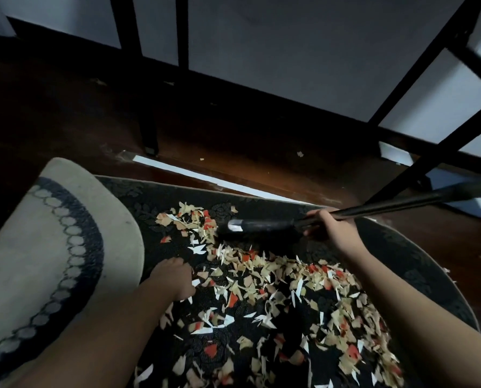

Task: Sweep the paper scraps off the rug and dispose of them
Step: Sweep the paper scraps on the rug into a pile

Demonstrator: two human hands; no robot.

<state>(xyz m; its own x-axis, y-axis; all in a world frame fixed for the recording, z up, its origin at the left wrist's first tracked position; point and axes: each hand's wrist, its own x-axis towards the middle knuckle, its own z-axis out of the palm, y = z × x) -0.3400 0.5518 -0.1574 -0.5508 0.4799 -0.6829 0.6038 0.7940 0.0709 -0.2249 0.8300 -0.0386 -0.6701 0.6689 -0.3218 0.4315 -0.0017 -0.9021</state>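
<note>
A: Head view, looking straight down, and the dark patterned rug (pixel 396 247) is buried in paper scraps (pixel 275 278), beige, white and orange-red, thickest from the middle out to the lower right.

B: And there's the broom (pixel 264 227)! Black head low on the far side of the pile, its bristles down among the scraps, a pale label showing at the left end of the head.

A: The right hand (pixel 330 229) has it. Fingers curled round the dark handle just above the head, a closed grip, and the handle runs up and away to the right edge.

B: What about the left hand (pixel 172 277)?

A: Down on the rug at the left rim of the scraps. Fingers laid fairly flat and pointing right, resting on the pile's edge. Relaxed, nothing held that I can make out.

B: To the left, a second rug, the pale rug (pixel 18 247), cream with a dark ring of little ovals, lying partly over the dark one.

A: Beyond both, brown wooden floor (pixel 79 113) with a few stray scraps on it, a bright strip of light across the boards, and black furniture legs (pixel 147 102) standing against the wall.
</note>
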